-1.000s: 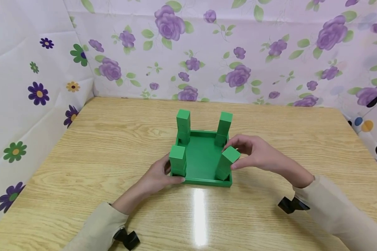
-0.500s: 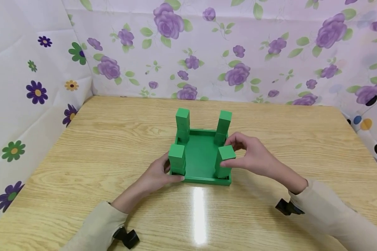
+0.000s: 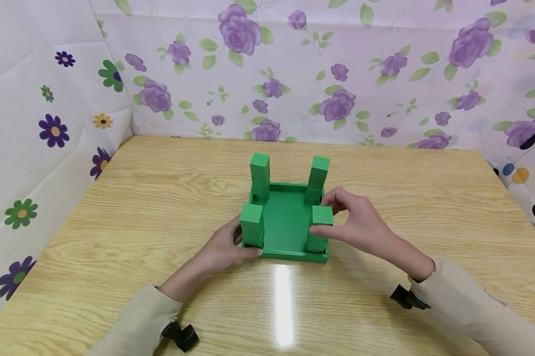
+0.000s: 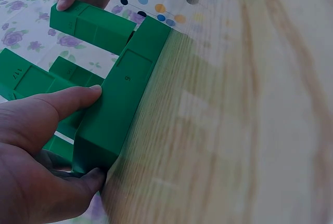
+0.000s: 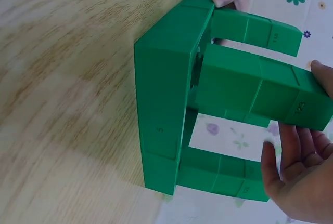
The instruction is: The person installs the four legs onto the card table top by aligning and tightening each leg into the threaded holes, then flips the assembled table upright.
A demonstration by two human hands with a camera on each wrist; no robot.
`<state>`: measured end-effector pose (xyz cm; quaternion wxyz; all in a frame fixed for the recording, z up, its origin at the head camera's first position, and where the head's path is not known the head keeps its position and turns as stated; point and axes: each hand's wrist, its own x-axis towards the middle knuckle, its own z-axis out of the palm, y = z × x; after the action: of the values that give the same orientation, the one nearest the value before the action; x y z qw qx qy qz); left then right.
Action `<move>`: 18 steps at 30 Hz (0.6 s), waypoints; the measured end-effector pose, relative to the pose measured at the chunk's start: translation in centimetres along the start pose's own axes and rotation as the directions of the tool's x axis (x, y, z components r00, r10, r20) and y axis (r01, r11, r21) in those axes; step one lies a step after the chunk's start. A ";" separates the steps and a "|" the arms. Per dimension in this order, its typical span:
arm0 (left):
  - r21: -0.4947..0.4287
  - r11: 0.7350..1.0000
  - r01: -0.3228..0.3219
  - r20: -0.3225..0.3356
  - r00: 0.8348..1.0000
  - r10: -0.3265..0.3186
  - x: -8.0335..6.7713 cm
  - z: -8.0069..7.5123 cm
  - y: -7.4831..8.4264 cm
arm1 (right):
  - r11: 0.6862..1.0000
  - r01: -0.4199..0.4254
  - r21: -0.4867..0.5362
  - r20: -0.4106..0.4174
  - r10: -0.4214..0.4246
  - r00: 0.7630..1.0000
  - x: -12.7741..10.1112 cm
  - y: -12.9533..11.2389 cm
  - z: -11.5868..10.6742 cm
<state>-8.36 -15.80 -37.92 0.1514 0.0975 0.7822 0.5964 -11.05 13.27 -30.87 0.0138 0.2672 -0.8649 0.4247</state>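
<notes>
A square green tray (image 3: pixel 287 256) with a low rim lies on the table, and an upright green post stands in each corner. My left hand (image 3: pixel 220 251) grips the near left corner, its thumb along the front rim beside the near left post (image 3: pixel 251 227). With thumb and fingers, my right hand (image 3: pixel 361 220) pinches the top part of the near right post (image 3: pixel 322 215), which stands upright in its corner. In the right wrist view this post (image 5: pixel 260 86) carries a raised number and seams between its sections. Its foot is partly hidden behind the tray wall (image 5: pixel 161 104).
The far left post (image 3: pixel 260 175) and far right post (image 3: pixel 318 178) stand at the back corners. Under the tray is a wood-grain table (image 3: pixel 183 198). A flowered cloth (image 3: pixel 294 74) hangs behind its far edge, with patterned sheets at both sides.
The near right post leaned to the right a second ago and now stands straight. My right hand has shifted slightly left with it, while my left hand keeps its hold on the tray.
</notes>
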 end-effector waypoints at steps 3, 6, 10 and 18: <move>0.006 1.000 0.007 -0.003 1.000 -0.007 0.0 0.0 0.1 | 1.000 0.009 -0.029 -0.012 -0.010 1.000 0.0 -0.1 0.1; 0.004 1.000 0.013 -0.006 1.000 -0.013 0.0 0.0 0.1 | 0.998 0.024 -0.063 -0.012 -0.024 1.000 -0.1 -0.2 0.2; -0.001 1.000 0.011 -0.008 1.000 -0.011 0.0 0.0 0.1 | 0.999 0.017 -0.048 0.075 -0.014 0.997 -0.1 -0.2 -0.1; -0.002 1.000 0.003 -0.006 1.000 -0.003 -0.1 0.0 0.2 | 0.975 -0.016 0.223 0.334 -0.061 0.941 0.4 0.9 -2.0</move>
<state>-8.30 -15.78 -37.75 0.1500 0.0944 0.7821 0.5974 -12.26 15.05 -30.17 -0.1601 0.3461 -0.7981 0.4665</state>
